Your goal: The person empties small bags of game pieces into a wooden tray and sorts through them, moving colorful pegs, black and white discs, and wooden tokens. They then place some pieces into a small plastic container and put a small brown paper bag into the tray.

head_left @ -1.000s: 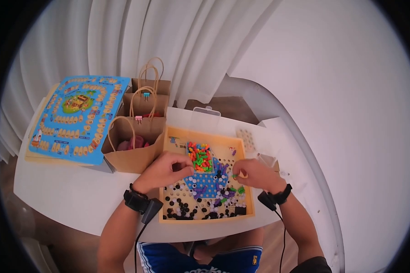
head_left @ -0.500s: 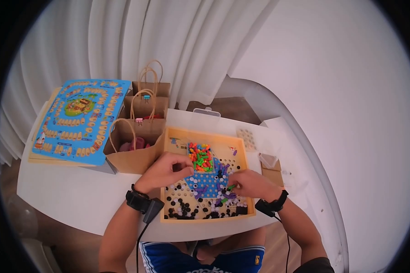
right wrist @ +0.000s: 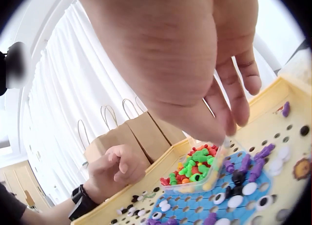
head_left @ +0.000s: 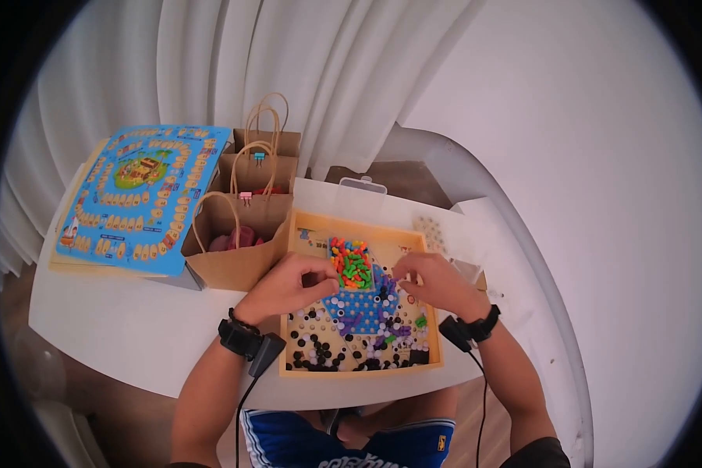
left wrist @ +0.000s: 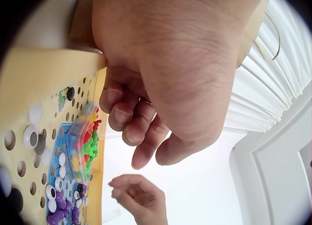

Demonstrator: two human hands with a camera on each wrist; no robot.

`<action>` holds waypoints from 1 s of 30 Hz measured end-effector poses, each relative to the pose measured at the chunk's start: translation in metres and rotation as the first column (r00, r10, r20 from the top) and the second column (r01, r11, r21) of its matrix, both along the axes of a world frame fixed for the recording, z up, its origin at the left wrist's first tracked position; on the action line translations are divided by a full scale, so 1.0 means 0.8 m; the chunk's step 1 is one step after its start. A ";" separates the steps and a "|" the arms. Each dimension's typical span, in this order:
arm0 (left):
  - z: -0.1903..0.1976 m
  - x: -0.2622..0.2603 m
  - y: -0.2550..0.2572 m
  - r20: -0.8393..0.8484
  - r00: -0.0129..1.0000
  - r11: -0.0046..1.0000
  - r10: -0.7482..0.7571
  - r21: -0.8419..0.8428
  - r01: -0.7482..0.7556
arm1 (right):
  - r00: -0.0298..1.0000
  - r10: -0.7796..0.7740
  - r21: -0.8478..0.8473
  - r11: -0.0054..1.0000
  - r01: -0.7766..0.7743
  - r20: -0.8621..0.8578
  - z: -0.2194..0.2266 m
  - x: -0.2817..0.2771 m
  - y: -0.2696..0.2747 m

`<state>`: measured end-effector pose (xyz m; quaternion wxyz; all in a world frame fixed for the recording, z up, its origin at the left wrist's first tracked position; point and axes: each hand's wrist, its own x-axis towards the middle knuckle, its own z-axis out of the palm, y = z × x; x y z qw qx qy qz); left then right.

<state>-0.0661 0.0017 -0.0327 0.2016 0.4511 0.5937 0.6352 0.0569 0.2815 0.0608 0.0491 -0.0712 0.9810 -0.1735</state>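
Observation:
My left hand [head_left: 288,288] hovers at the left of a clear box [right wrist: 207,186] of red, green, orange and yellow pieces [head_left: 352,269]. Its fingers hang loosely bent, with nothing between them in the left wrist view. Above the tray, to the right of the box, is my right hand [head_left: 438,285], its fingers relaxed and no piece visible in them. The box sits on the back part of a blue patterned area [head_left: 366,308] of the board. Purple pieces [right wrist: 256,170] and black and white pieces [head_left: 312,351] lie scattered around.
A yellow wooden rim [head_left: 366,374] surrounds the board. Brown paper bags [head_left: 238,265] stand at the left, beside a blue game board [head_left: 136,207]. Behind the tray lies a clear lid [head_left: 363,185]. A dotted sheet [head_left: 429,232] and a small box are at the right.
My right hand has moved back from the tray's right part, and the green piece seen in its fingers is no longer there. My left hand has kept its place beside the box.

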 end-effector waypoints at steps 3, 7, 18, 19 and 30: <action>0.003 -0.002 -0.004 0.049 0.999 0.996 -0.023 -0.090 0.027 | 0.986 0.150 0.137 0.978 -0.159 0.073 0.001 0.037 0.019; 0.002 -0.002 -0.003 0.071 0.997 0.995 -0.033 -0.088 0.040 | 0.975 0.167 0.256 0.946 -0.200 0.147 -0.002 0.064 0.018; 0.007 -0.002 -0.005 0.033 0.999 0.996 -0.029 -0.087 0.032 | 0.970 0.200 0.289 0.929 -0.232 0.138 -0.020 0.064 0.011; 0.006 -0.003 -0.005 0.035 0.999 0.996 -0.027 -0.086 0.030 | 0.969 0.202 0.290 0.928 -0.235 0.140 -0.020 0.065 0.012; 0.003 -0.003 -0.003 0.015 1.000 0.997 -0.022 -0.080 0.023 | 0.985 0.154 -0.041 0.987 -0.157 -0.072 0.010 0.012 -0.026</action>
